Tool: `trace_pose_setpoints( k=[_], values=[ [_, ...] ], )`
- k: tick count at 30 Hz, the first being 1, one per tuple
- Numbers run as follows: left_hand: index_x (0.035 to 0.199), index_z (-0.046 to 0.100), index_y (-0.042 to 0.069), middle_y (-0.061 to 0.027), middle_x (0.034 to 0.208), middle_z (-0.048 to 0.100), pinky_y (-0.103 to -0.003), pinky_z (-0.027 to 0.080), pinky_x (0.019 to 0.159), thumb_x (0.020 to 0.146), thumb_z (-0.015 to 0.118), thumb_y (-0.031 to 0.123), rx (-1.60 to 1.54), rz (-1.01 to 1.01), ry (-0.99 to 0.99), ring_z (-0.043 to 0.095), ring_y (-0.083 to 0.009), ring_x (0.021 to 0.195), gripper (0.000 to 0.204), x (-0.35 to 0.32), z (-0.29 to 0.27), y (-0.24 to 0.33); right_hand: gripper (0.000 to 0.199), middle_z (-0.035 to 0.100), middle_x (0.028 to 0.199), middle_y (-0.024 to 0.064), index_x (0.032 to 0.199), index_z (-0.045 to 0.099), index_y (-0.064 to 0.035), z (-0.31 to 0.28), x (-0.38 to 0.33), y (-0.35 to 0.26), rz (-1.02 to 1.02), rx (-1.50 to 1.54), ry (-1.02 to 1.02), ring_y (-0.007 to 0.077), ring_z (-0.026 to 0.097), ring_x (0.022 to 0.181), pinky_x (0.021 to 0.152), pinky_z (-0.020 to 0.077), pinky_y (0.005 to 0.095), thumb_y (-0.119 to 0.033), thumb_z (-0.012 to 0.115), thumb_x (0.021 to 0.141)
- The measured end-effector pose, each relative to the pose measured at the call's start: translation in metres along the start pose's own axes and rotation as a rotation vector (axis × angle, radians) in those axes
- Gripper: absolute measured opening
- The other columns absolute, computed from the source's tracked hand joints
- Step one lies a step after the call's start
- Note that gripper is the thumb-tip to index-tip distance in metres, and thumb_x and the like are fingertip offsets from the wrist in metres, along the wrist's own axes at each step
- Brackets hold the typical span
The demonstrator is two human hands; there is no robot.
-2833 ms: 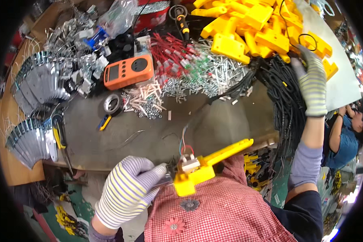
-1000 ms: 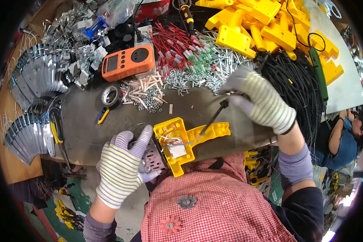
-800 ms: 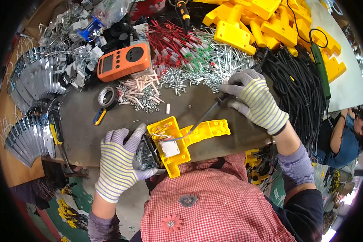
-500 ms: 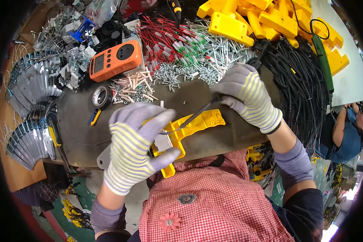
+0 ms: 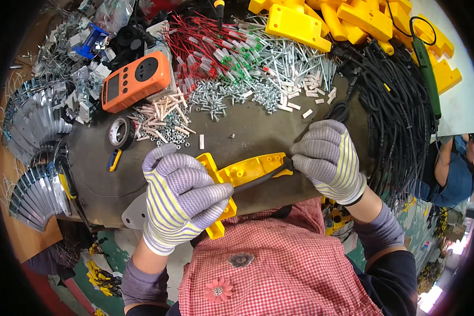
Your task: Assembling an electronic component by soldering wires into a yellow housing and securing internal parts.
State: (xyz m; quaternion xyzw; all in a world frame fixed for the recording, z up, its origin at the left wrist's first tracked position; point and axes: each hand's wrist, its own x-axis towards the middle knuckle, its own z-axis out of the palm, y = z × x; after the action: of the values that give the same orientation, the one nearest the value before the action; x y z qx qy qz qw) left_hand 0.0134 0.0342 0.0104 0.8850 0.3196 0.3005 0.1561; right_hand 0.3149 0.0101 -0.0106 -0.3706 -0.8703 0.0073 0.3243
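Note:
A yellow plastic housing half (image 5: 247,169) lies in front of me, its hollow side up and its handle pointing right. Along the near side of the handle runs a black cable (image 5: 263,177). My left hand (image 5: 187,197) covers the wider left end of the housing, thumb and forefinger pinched on the cable's left end; its other fingers curl above. My right hand (image 5: 329,160) is closed on the cable just past the handle's tip. Beyond it a cable coil (image 5: 338,111) lies on the table. The cable's wire ends are hidden under my left hand.
An orange meter (image 5: 137,81), black tape roll (image 5: 121,131) and small cutter (image 5: 114,160) lie left. Beyond are red-wired lamps (image 5: 205,50), screws (image 5: 210,97) and yellow housings (image 5: 300,26). Black cables (image 5: 392,100) heap at right; metal plates (image 5: 37,124) fan out at far left.
My right hand has come down, bringing the cable onto the housing's handle. My left hand has closed from spread fingers to a pinch. The view has shifted slightly.

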Motion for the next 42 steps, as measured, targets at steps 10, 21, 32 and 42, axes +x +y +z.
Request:
trace_pose_setpoints(
  k=[10,21,32,42],
  values=[
    [0.081,0.073,0.016,0.0010,0.078,0.058,-0.048,0.039,0.100,0.066,0.076,0.015,0.104,-0.094,0.055,0.059,-0.0235,0.085,0.015,-0.005,0.007,0.002,0.026,0.063,0.094,0.0049,0.092,0.064,-0.0106,-0.006,0.015,0.016,-0.267,-0.032,-0.114,0.0259,0.064,0.086,0.078,0.0524,0.0416,-0.019,0.074,0.069],
    [0.089,0.075,0.017,-0.0001,0.082,0.059,-0.051,0.037,0.104,0.065,0.075,0.015,0.214,-0.093,0.062,0.059,-0.0245,0.090,0.024,-0.009,0.012,0.006,0.020,0.067,0.091,0.0141,0.097,0.065,-0.0050,0.007,0.047,-0.014,0.488,0.657,-0.288,0.0354,0.068,0.083,0.072,0.0541,0.0409,-0.016,0.075,0.084],
    [0.084,0.076,0.017,0.0020,0.083,0.060,-0.052,0.034,0.106,0.064,0.077,0.025,0.219,-0.087,0.049,0.059,-0.0234,0.090,0.022,-0.009,0.013,0.009,0.021,0.067,0.080,0.0163,0.093,0.061,-0.0042,0.017,0.073,-0.011,0.531,0.484,-0.472,0.0387,0.067,0.080,0.070,0.0527,0.0444,-0.017,0.075,0.082],
    [0.079,0.070,0.024,0.0041,0.104,0.062,-0.056,0.029,0.109,0.069,0.075,0.038,0.356,-0.014,0.026,0.057,-0.0240,0.106,0.019,-0.022,0.009,0.019,0.016,0.067,0.078,0.0173,0.100,0.060,-0.0068,0.021,0.067,-0.026,0.359,0.374,-0.449,0.0402,0.067,0.080,0.069,0.0530,0.0474,-0.015,0.066,0.088]
  ],
)
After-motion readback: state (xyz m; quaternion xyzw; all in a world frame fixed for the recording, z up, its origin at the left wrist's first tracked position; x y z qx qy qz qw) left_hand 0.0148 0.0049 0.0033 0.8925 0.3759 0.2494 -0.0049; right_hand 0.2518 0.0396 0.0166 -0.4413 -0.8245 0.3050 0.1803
